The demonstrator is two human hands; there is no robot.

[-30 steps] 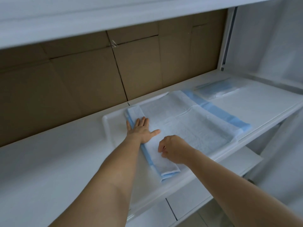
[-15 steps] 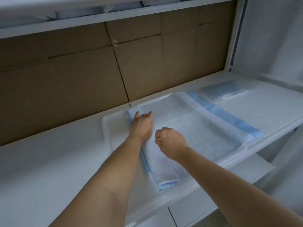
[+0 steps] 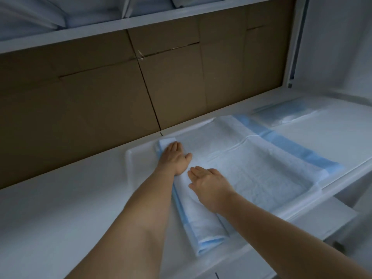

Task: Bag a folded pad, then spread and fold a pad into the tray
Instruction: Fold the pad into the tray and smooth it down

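A white pad with a blue border [image 3: 261,168] lies spread over the white tray [image 3: 130,164] on the shelf. Its left side is folded into a long narrow strip [image 3: 203,224] that runs from the tray's far left corner to the front edge. My left hand [image 3: 174,158] lies flat on the far end of this strip, fingers straight. My right hand [image 3: 209,184] rests flat, fingers straight, on the strip's middle, just right of the left wrist. A bagged folded pad [image 3: 285,114] lies at the back right of the shelf.
The white shelf [image 3: 60,208] extends left of the tray. Brown cardboard [image 3: 100,97] lines the back wall. An upper shelf [image 3: 120,25] carries blue-white packs. A white wall panel [image 3: 332,47] closes the right side; a lower ledge [image 3: 322,218] juts out below the tray.
My right hand went from curled fingers on the fold to a flat palm on it. My left hand slid further along the strip toward the tray's far corner.
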